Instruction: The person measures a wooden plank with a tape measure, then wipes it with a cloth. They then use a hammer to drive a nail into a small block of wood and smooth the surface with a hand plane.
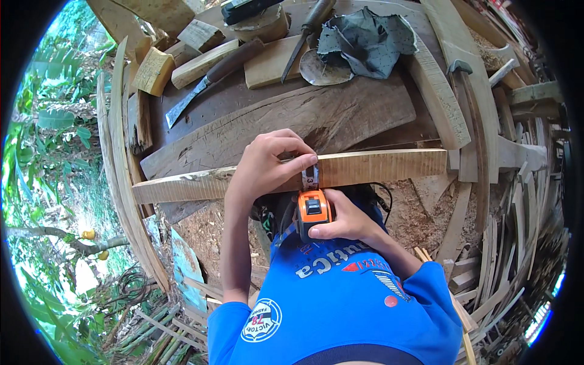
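A long pale board [383, 164] lies crosswise at the near edge of the workbench. A short length of tape blade [310, 176] spans across it. My left hand [274, 164] is closed at the board, its thumb and fingers gripping the end of the blade near the far edge. Just below the board, my right hand [340, 219] is wrapped round the orange and black tape measure [313, 205]. A wide weathered plank [255, 134] lies behind the board.
At the back are a blade with a dark handle [188, 103], a pointed tool [298, 48], a dark cloth [365, 42] and several wood blocks [155, 70]. Loose strips [520, 213] crowd the right side. Sawdust [413, 219] lies below the bench. Plants [55, 115] grow at left.
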Motion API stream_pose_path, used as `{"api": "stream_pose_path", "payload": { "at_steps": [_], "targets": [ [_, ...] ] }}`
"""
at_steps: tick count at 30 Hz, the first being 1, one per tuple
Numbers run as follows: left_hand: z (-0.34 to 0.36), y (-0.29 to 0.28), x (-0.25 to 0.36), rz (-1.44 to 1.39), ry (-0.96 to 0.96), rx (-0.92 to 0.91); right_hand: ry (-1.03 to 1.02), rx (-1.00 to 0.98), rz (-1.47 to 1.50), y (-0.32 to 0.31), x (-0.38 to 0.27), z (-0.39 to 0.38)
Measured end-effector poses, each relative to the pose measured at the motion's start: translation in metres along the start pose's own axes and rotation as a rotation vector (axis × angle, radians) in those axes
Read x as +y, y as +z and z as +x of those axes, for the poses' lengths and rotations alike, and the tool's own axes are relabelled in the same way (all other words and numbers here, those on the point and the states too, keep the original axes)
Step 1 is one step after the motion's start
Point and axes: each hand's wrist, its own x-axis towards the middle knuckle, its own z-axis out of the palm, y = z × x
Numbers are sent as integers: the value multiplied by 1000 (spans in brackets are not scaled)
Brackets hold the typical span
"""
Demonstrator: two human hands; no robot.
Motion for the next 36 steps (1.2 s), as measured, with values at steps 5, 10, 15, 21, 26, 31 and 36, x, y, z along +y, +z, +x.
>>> {"api": "stream_pose_path", "payload": {
  "at_steps": [5,10,15,21,26,31,36],
  "targets": [
    [1,-4,2,-106,-127,-69,-49,-11,5,-2,5,-1],
    [0,-3,0,-36,-7,-46,-59,-19,-5,-4,11,-1],
    [1,-5,0,-20,65,-18,-88,-44,59,-7,17,2],
    [-8,-7,1,112,257,-8,-77,-95,-124,-12,16,-2],
    [-10,-6,-1,244,379,-26,-62,-116,-84,-9,12,-2],
    [-8,-5,5,307,413,-65,-41,-108,-35,-10,21,-2],
    [-9,-11,1,241,342,-159,-102,-139,-131,-11,20,0]
  ]
}}
